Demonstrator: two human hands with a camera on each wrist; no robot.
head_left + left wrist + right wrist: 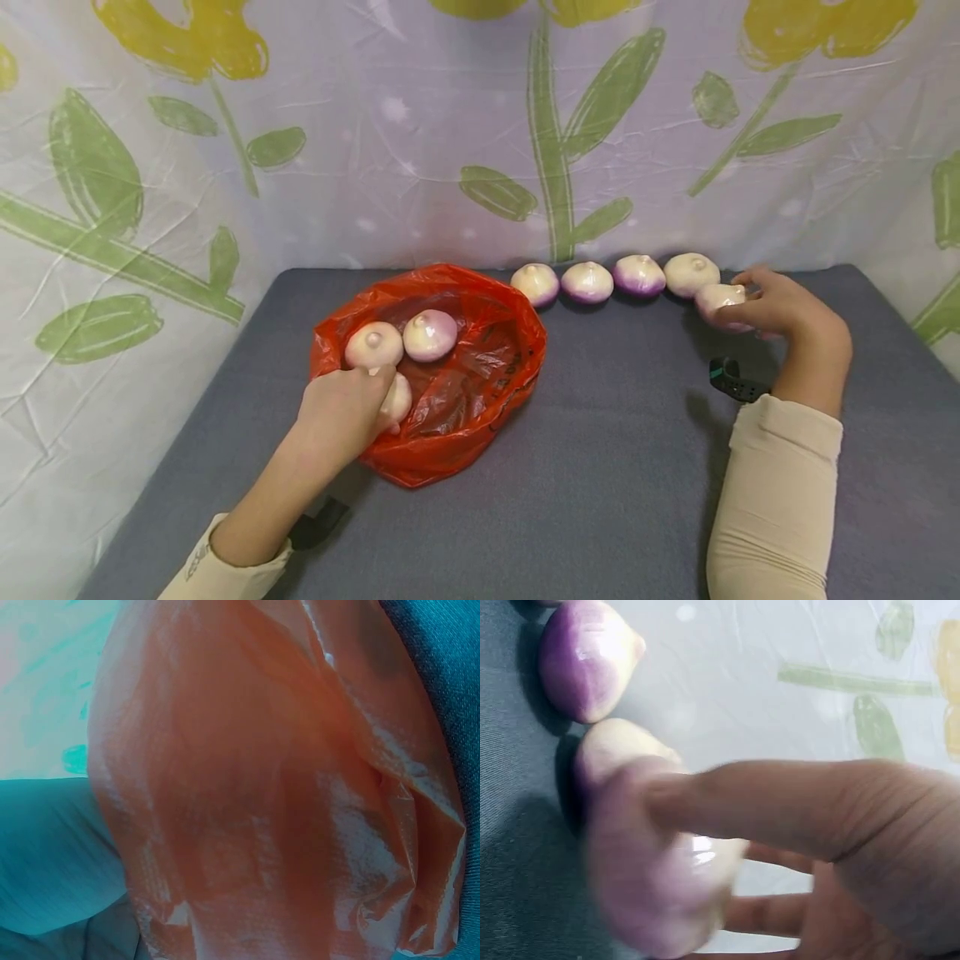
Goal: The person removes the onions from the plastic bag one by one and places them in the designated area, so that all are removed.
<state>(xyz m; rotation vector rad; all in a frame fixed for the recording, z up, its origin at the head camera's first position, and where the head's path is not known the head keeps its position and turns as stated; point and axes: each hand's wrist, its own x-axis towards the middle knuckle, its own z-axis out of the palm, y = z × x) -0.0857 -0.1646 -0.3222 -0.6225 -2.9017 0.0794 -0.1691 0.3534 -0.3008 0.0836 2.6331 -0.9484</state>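
Observation:
My left hand (341, 412) reaches over the near-left rim of a red plastic bag (420, 458) and holds a cream-and-purple onion (397, 402) inside it; its fingertips are hidden. Two more onions lie in the bag beyond that hand. At the far right, my right hand (791, 308) grips another onion (660, 892), thumb (757, 799) on one side and fingers on the other. This onion stands at the right end of a row, close to a paler onion (692, 275). In the left wrist view the bag's side (232, 750) hides the left hand.
Further left in the row are three onions, among them a deep purple one (639, 277); the leftmost (535, 285) stands close to the bag's rim. The grey cloth-covered table (600, 467) backs onto a hanging floral curtain (375, 167). A dark band (735, 383) is at my right wrist.

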